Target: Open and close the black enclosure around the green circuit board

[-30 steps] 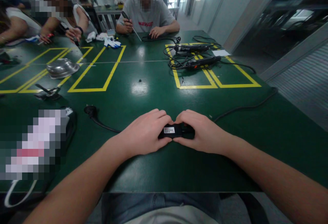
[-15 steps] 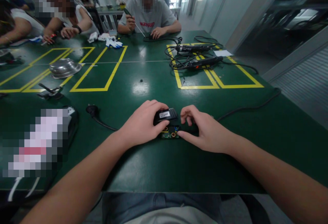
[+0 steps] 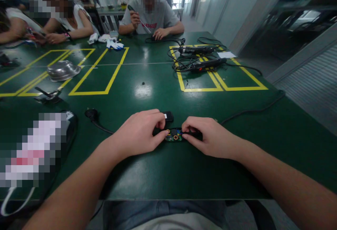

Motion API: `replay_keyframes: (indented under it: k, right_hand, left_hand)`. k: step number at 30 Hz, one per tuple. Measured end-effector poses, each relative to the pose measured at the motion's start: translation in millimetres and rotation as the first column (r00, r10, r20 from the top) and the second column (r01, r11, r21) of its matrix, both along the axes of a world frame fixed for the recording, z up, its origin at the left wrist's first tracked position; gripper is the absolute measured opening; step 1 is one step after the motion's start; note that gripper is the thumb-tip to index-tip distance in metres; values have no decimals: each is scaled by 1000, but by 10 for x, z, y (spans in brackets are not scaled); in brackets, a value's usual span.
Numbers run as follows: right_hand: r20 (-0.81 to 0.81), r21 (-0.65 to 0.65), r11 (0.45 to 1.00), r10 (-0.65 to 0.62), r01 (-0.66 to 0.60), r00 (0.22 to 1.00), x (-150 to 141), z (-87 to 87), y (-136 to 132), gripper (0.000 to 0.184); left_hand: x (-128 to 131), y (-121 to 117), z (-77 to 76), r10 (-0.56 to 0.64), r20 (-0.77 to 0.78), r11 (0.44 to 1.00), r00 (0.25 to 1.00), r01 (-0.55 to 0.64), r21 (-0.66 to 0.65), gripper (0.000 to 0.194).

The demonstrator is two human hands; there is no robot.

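Observation:
A small green circuit board point(image 3: 174, 136) with copper-coloured ring coils lies exposed in a black case on the table. My left hand point(image 3: 143, 132) pinches the left end of this board and case between thumb and fingers. At the right end, where a black cable point(image 3: 196, 134) meets the board, my right hand point(image 3: 207, 137) is closed in a pinch. Just behind the left fingertips rests the black case cover point(image 3: 169, 116) with its white label, partly hidden by that hand. A power plug point(image 3: 91, 113) on a black cord lies to the left.
A blurred-out object point(image 3: 34, 146) lies at the near left, with a metal bowl point(image 3: 64, 70) beyond it. Black corded power tools point(image 3: 200, 50) with tangled cables lie at the far right. Across the green table, a person point(image 3: 152, 16) holds a long screwdriver point(image 3: 139, 18).
My left hand has lifted the labelled cover off, set it down behind the case and returned to the board. My right hand opened, then closed at the board's right end.

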State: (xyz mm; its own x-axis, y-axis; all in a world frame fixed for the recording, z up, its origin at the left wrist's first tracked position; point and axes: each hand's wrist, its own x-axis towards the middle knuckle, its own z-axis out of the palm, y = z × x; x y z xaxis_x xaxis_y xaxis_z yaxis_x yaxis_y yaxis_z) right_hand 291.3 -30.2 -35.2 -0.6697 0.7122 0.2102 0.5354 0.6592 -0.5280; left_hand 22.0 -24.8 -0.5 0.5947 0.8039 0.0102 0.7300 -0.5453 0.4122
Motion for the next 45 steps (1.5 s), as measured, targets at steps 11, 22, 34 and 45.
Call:
replay_keyframes:
  k: [11,22,34,45]
  right_hand:
    - [-78,44,999,-27,30,997,5,-64,15,12]
    - [-144,66,998,-10,20,989,4,-26,12,7]
    - [-163,119,993,-5,25,987,13,28,14,9]
    - [-138,91,996,6,7,990,11,18,21,10]
  left_hand:
    - [6,-7,4,-22,-120,997,993,12,-77,12]
    - [-21,-17,88,-23,-65,995,998,17,-99,11]
    - [-65,-13,124,-7,23,992,1000,10,-129,17]
    - [-60,14,105,-18,-10,989,1000,16,-145,18]
